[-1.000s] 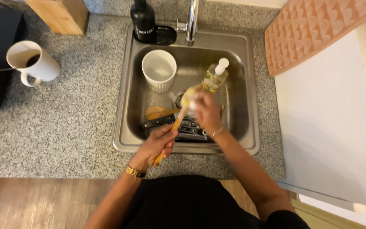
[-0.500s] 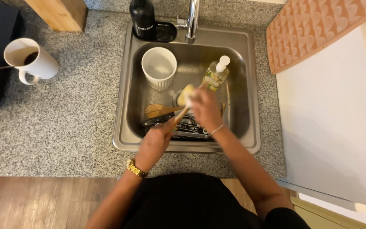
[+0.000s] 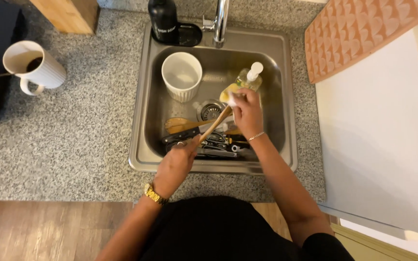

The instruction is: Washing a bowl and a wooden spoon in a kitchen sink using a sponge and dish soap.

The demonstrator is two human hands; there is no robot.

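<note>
- Your left hand (image 3: 177, 162) is closed round the near end of the wooden spoon (image 3: 215, 126), at the near rim of the sink (image 3: 141, 96); half a second ago it was in much the same spot, a second ago it held lower, with the handle end poking out below the fist.
- Your right hand (image 3: 247, 113) has moved farther into the basin and to the right, and now its fingers (image 3: 240, 99) pinch a yellow sponge (image 3: 229, 92) against the spoon's head, just beside the clear soap pump bottle (image 3: 247, 77).
- The spoon's head has gone with it: a moment back it sat over the drain (image 3: 210, 110), now it is beyond and right of it. I judge that the scrubbing is on the bowl end, with the handle yet unwashed.
- The spoon's long axis runs on a slant, from your left fist at near left up to the sponge at far right; the head points away from you toward the pump bottle, raised above the dishes.
- Below it lie another wooden utensil (image 3: 180, 124) and dark cutlery (image 3: 214, 142) on the sink floor; a white ribbed cup (image 3: 181, 76) stands at far left in the basin.
- On the table to the left stands a white mug (image 3: 35, 67), well apart from both hands.
</note>
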